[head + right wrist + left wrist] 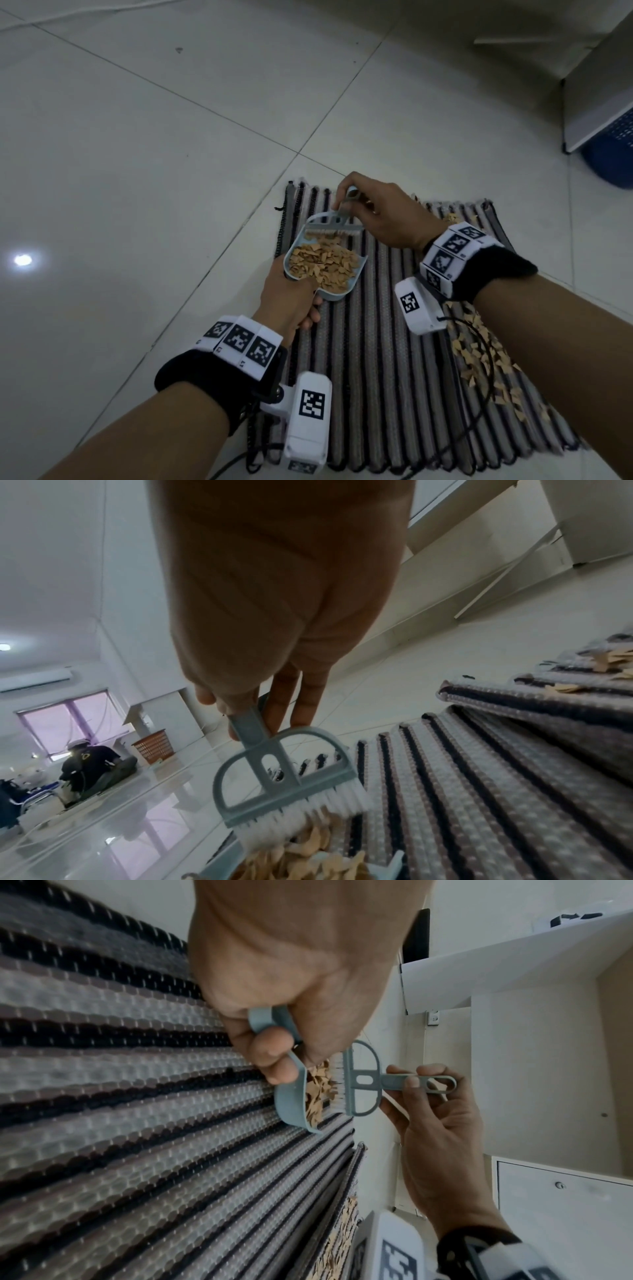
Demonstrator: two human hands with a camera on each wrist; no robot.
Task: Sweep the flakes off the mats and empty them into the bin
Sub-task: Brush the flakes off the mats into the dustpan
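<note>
In the head view, a small blue dustpan [325,270] is held by its handle in the curled fingers of the left hand [291,301] above the near-left part of the striped mat [387,342], and it is heaped with tan flakes [320,265]. A matching brush [337,228] is pinched by its handle in the right hand [383,216], with the bristles set at the far lip of the dustpan. More loose flakes [479,353] are seen to the right of the dustpan, on a second mat [486,219] lying partly under the first. A blue bin [613,154] stands well beyond the dustpan to the right. The task is judged partly done: one load is gathered, the right-hand scatter is left, and nothing has yet been emptied. In the left wrist view, the dustpan handle is seen gripped between thumb and fingers, the brush touching its open edge. In the right wrist view, the brush handle is seen clasped by thumb and fingertips, white bristles against the flakes in the dustpan. No brand or legible writing is made out; only black-and-white coded squares are shown on the wristbands [239,342].
</note>
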